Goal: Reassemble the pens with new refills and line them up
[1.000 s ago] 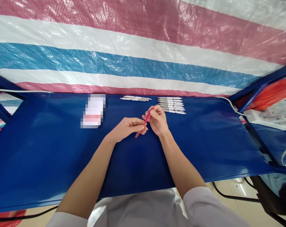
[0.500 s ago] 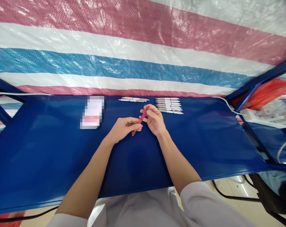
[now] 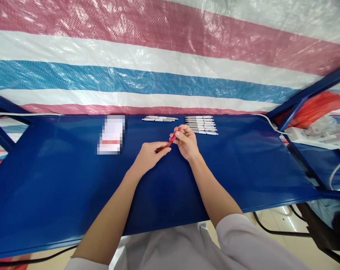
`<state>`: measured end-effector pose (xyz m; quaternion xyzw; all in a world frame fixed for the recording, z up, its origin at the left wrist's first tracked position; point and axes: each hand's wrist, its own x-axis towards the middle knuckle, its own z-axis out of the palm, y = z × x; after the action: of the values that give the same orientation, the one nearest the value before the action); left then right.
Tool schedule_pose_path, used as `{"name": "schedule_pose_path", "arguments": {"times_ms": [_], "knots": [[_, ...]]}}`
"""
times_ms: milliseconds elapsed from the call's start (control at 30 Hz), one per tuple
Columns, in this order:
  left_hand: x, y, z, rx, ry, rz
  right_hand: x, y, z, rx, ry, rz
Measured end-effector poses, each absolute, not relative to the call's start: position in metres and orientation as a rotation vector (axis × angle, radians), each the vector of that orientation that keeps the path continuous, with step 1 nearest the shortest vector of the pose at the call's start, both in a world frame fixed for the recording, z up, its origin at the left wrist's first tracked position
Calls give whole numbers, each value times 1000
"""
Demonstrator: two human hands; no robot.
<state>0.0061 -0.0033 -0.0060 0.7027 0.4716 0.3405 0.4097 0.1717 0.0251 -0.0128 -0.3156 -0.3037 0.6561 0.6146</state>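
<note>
A red pen (image 3: 172,138) slants between my two hands above the blue table (image 3: 164,195). My left hand (image 3: 152,155) is closed on its lower part, thumb and fingers hiding the lower end. Near the top, my right hand (image 3: 187,141) pinches the pen with thumb and fingertips. Just beyond my right hand lies a stack of white and grey pens (image 3: 199,122), side by side. A smaller group of similar pens (image 3: 159,118) lies further left along the back of the table.
A blurred white item with a red band (image 3: 109,135) lies at the back left. Striped plastic sheeting (image 3: 147,60) hangs behind the table. Blue frame posts stand at both sides. On the right are a red plastic bag (image 3: 318,108) and a white power strip (image 3: 313,138).
The red pen has tilted flatter, and its lower end is now covered by my left hand. Both hands have shifted slightly to the right.
</note>
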Motion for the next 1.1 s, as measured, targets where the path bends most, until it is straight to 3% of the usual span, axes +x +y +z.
{"name": "schedule_pose_path", "arguments": {"times_ms": [200, 433, 667, 1100], "knots": [[12, -2, -15, 1925, 1292, 1072, 171, 26, -12, -828, -689, 1421], [10, -3, -3, 1470, 1104, 765, 173, 22, -11, -753, -720, 1487], [15, -10, 8, 1123, 859, 699, 185, 21, -13, -627, -728, 1592], [15, -5, -8, 1545, 1215, 894, 173, 24, -12, -735, -650, 1407]]}}
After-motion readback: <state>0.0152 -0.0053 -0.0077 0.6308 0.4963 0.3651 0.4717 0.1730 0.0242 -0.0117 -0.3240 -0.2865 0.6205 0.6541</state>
